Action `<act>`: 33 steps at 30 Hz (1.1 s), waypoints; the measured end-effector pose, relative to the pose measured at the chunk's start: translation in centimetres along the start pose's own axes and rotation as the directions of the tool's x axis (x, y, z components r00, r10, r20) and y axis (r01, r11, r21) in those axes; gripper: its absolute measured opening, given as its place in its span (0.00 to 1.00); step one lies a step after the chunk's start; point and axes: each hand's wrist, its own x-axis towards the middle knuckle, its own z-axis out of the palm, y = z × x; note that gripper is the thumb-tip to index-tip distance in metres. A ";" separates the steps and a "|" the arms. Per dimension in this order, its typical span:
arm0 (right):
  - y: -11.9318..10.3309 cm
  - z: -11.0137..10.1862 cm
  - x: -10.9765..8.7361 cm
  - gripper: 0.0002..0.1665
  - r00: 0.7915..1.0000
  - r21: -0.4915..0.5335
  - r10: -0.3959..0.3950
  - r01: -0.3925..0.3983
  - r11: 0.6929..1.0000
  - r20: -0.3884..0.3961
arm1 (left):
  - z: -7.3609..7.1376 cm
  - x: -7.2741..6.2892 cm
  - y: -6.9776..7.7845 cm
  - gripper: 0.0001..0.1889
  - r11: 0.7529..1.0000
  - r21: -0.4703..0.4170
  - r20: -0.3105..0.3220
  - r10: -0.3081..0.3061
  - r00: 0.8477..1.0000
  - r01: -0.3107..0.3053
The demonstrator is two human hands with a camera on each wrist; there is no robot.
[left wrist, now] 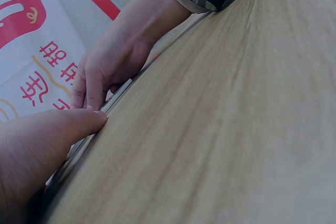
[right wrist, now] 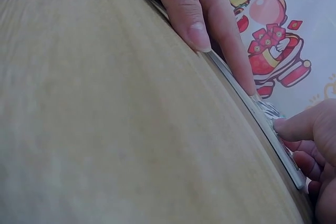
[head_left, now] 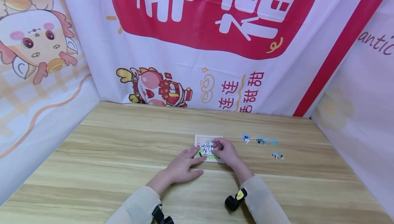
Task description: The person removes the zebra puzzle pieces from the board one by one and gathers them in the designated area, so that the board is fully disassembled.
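A small jigsaw board (head_left: 198,137) lies flat on the table, showing a zebra picture (head_left: 207,147) with blue and green around it. My left hand (head_left: 182,168) rests at the board's left and front edge, fingers stretched out and spread. From the right, my right hand (head_left: 228,153) reaches over the board with curled fingers, pinching a puzzle piece at the picture's right side; that piece is mostly hidden. In the right wrist view, the right thumb (right wrist: 296,125) is low over the board's edge (right wrist: 247,100). The left wrist view shows the left thumb (left wrist: 79,123) beside the board.
Several loose puzzle pieces lie right of the board, among them a blue one (head_left: 246,138), a dark one (head_left: 260,141) and a striped one (head_left: 277,155). The wooden table (head_left: 129,131) ends at a printed cloth (head_left: 184,56) behind; cloths also hang at both sides.
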 end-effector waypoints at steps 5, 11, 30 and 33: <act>-0.1 0.0 0.1 0.18 1.000 0.001 0.029 -0.029 1.000 -0.006 | -0.1 0.0 0.0 0.27 1.000 -0.001 -0.001 0.000 1.000 0.000; -0.3 -0.2 0.1 0.16 0.996 -0.007 0.088 -0.088 0.996 0.002 | -0.2 0.0 0.0 0.27 1.000 -0.003 -0.003 0.004 1.000 -0.004; -1.7 -3.6 0.2 0.19 0.986 0.019 0.162 -0.163 0.986 0.048 | -0.2 -0.1 0.1 0.27 1.000 -0.011 0.006 -0.013 1.000 0.013; -2.0 -4.5 0.0 0.18 0.986 0.021 0.157 -0.158 0.987 0.049 | -0.1 -0.1 0.0 0.27 1.000 -0.009 0.004 -0.013 1.000 0.013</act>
